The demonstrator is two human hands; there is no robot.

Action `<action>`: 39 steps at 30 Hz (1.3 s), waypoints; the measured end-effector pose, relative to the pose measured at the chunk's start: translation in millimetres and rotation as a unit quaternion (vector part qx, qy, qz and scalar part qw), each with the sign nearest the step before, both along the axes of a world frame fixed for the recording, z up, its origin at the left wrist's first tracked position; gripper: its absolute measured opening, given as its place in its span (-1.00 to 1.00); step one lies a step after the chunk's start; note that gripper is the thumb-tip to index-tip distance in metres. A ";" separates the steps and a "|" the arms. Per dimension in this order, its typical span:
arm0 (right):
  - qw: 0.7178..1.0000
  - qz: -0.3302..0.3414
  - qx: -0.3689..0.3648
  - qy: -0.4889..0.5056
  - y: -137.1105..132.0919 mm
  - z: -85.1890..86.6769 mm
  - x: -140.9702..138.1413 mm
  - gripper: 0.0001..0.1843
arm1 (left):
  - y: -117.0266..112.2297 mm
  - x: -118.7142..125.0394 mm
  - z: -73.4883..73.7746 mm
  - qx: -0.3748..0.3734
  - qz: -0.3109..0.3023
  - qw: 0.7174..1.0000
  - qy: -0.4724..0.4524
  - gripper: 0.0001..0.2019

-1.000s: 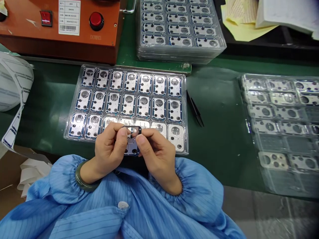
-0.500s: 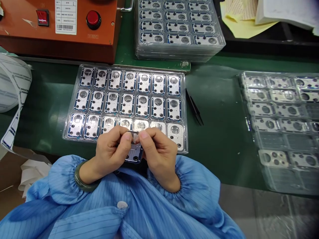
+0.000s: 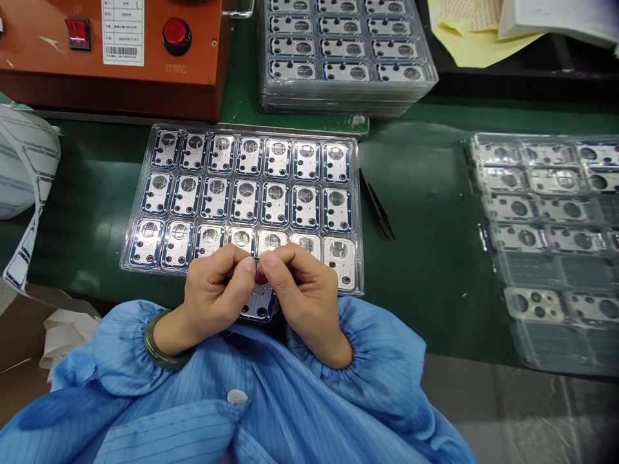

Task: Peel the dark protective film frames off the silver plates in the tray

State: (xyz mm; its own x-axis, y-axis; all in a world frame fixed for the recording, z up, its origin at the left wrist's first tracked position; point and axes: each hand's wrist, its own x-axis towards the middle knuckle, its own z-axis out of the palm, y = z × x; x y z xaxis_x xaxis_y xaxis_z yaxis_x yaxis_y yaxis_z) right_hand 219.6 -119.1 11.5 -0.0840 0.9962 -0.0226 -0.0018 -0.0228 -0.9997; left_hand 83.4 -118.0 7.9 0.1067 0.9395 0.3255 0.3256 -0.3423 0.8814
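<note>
Twenty-one metal plates (image 3: 245,201) | in clear tray (image 3: 251,128) | left hand (image 3: 215,290), right hand (image 3: 307,290): grips clamped on small part (image 3: 256,263)

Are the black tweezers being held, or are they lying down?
Lying down: the black tweezers rest on the green mat, apart from the right hand.

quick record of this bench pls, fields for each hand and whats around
left hand: fingertips pinch a small dark piece, mostly hidden
right hand: fingertips pinch the same piece from the other side
under hands: blue-edged metal plate
tray: clear plastic tray, three rows of similar plates
rest: black tweezers, stacked trays, orange machine, green bangle on left wrist
</note>
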 end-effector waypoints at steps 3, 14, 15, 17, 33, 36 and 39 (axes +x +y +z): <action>0.997 0.053 -0.016 0.059 -1.0 -0.7 3.9 -0.69 | -0.4 -0.5 -0.5 -0.021 0.025 0.999 -0.022 -0.79; 0.988 0.127 -0.064 0.059 0.6 0.8 8.3 -0.89 | 2.5 -8.2 -4.1 -0.145 -0.071 0.965 -0.206 -0.86; 0.988 0.134 -0.060 0.049 1.1 0.8 8.9 -0.89 | 3.9 -8.8 -2.5 -0.157 -0.078 0.962 -0.209 -0.88; 0.987 0.146 -0.051 0.033 1.8 0.8 9.8 -0.89 | 6.3 -9.4 1.8 -0.179 -0.083 0.960 -0.201 -0.90; 0.981 0.164 -0.077 0.063 2.7 -4.6 17.0 -0.89 | 7.4 -16.5 2.5 -0.266 -0.083 0.929 -0.243 -0.88; 0.981 0.159 -0.090 0.072 2.0 -5.9 17.8 -0.88 | 6.2 -15.6 -0.4 -0.254 -0.054 0.939 -0.226 -0.88; 0.983 0.150 -0.091 0.062 1.5 -6.3 17.3 -0.86 | 5.1 -15.0 -1.9 -0.233 -0.038 0.949 -0.210 -0.88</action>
